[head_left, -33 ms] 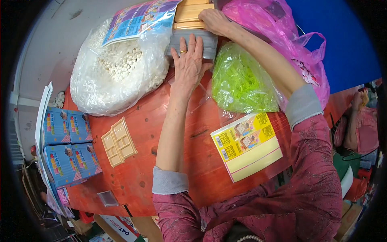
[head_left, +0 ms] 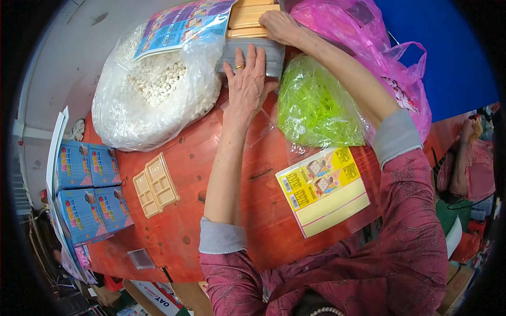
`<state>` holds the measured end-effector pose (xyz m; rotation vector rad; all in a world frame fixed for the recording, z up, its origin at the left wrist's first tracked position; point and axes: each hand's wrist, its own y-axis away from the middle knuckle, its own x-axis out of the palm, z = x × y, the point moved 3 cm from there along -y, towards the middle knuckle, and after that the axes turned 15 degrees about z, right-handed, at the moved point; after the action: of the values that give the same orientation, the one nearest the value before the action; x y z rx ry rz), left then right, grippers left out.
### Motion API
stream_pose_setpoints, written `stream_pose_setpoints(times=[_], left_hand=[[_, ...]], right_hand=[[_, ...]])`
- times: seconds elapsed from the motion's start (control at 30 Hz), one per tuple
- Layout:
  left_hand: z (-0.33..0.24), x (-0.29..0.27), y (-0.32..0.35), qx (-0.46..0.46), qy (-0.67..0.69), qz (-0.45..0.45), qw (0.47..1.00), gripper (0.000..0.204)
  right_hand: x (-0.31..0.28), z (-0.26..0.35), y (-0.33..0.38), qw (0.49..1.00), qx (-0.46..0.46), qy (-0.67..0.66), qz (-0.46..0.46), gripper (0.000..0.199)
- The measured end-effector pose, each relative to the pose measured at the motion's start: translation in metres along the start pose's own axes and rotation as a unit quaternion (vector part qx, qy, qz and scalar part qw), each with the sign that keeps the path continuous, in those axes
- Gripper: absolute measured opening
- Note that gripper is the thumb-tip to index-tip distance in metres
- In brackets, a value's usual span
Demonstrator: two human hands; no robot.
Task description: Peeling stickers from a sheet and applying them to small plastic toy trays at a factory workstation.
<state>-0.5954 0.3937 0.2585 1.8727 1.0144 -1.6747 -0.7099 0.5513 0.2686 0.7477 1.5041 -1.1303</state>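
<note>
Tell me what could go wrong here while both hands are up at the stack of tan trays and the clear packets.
1. The right hand grips the stack of tan trays at the table's far end; pulling one out could tip the rest.
2. The left hand presses flat on the clear packets, which look slippery and may slide.
3. The bulging bag of white pieces crowds the left arm; a nudge might roll it toward the edge.

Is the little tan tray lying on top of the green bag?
No, the tan tray lies flat on the red table, well apart from the green bag, left of the person's left forearm.
</note>
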Motion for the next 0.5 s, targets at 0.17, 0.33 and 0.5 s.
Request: stream_pose_setpoints(times=[0.17,0.33,0.5], left_hand=[[0.002,0.001,0.001,-0.003,-0.004,0.003,1.0,0.078],[0.008,-0.001,0.009,-0.007,-0.022,-0.009,1.0,0.079],[-0.001,0.0,0.0,0.013,-0.021,-0.024,0.999,0.079]], right_hand=[[-0.006,0.005,-0.009,0.998,-0.036,0.031,0.044,0.016],[-0.004,0.009,-0.03,0.983,-0.015,0.093,0.158,0.019],[0.011,-0.057,-0.06,0.997,-0.072,-0.022,0.035,0.031]])
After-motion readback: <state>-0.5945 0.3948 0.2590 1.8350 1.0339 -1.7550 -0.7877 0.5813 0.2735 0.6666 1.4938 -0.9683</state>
